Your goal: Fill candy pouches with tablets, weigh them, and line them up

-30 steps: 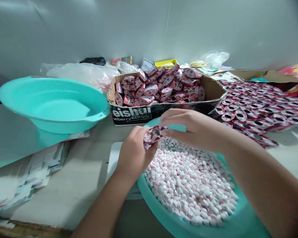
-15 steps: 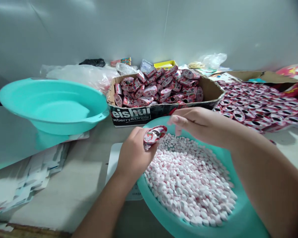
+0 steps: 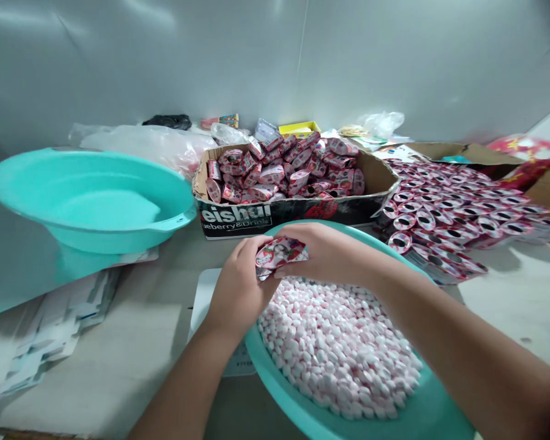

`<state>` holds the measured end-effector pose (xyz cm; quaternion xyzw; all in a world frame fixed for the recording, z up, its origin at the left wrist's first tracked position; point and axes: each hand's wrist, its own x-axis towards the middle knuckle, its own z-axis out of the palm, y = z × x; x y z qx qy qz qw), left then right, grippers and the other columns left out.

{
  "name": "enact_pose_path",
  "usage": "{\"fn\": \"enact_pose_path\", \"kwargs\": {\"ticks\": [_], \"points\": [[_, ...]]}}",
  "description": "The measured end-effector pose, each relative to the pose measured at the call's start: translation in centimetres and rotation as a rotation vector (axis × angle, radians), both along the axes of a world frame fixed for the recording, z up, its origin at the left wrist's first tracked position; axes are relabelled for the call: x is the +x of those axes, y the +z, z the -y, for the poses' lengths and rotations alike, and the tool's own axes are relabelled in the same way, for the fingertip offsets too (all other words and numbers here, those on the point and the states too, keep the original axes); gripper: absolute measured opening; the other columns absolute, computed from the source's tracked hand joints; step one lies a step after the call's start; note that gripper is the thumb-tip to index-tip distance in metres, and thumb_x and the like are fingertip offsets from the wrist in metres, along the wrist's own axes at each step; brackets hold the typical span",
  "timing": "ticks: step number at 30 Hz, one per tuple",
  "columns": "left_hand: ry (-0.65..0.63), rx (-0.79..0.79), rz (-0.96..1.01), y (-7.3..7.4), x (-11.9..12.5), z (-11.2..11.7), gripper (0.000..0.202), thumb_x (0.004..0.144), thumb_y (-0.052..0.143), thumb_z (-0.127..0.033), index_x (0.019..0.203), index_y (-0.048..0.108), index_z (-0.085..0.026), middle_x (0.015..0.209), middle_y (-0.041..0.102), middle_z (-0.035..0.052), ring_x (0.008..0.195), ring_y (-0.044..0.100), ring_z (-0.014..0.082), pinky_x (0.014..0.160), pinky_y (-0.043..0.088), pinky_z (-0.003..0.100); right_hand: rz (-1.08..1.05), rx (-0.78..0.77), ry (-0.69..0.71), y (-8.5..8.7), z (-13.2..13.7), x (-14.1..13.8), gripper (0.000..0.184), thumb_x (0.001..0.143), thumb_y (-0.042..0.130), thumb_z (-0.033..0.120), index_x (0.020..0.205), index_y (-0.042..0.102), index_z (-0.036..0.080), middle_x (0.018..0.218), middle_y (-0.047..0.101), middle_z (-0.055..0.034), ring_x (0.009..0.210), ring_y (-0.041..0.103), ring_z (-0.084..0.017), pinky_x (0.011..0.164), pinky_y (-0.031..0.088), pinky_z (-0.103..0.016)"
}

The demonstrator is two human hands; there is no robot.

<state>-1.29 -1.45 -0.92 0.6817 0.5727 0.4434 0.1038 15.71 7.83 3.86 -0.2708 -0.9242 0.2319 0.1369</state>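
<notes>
My left hand point(image 3: 242, 282) is wrapped round a small red-and-pink printed candy carton point(image 3: 277, 253), end panel facing me. Against the carton's other side, my right hand point(image 3: 332, 252) has its thumb along the near edge and its fingers behind the top, partly hidden. Both hands are over the far left part of a turquoise basin point(image 3: 268, 385). Many pale pink and white candies point(image 3: 343, 348) lie in that basin. Part of a flat white device point(image 3: 206, 299), perhaps a scale, shows at the basin's left.
A cardboard box point(image 3: 238, 225) behind the basin holds a heap of similar cartons. More cartons stand in rows, dark openings up point(image 3: 458, 205), at right. A second turquoise basin point(image 3: 85, 238) is at left, above stacked white sheets point(image 3: 64, 330). Clear plastic bags point(image 3: 142, 143) lie at the back.
My right hand has come down and left from above the candies onto the carton, which it now grips with my left hand. The view has shifted slightly.
</notes>
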Motion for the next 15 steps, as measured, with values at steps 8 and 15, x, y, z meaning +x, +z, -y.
{"fn": "enact_pose_path", "kwargs": {"ticks": [8,15], "points": [[0.107,0.051,0.155,-1.1,0.3,-0.3,0.074,0.079,0.077,-0.034,0.141,0.039,-0.024,0.135,0.053,0.0119,0.128,0.053,0.0259,0.108,0.048,0.044,-0.051,-0.043,-0.239,0.1,-0.2,0.0,0.033,0.079,0.068,0.050,0.091,0.064,0.019,0.080,0.066,-0.0013,0.070,0.057,-0.016,0.057,0.035,-0.025],[0.132,0.101,0.175,-0.9,0.5,0.0,0.070,0.089,0.065,-0.038,0.149,0.030,-0.024,0.142,0.047,0.0139,0.135,0.047,0.0266,0.111,0.045,0.048,-0.087,-0.106,-0.267,-1.5,-1.1,-0.3,0.036,0.076,0.069,0.052,0.085,0.061,0.018,0.073,0.061,-0.0013,0.066,0.053,-0.015,0.054,0.034,-0.025]]}}
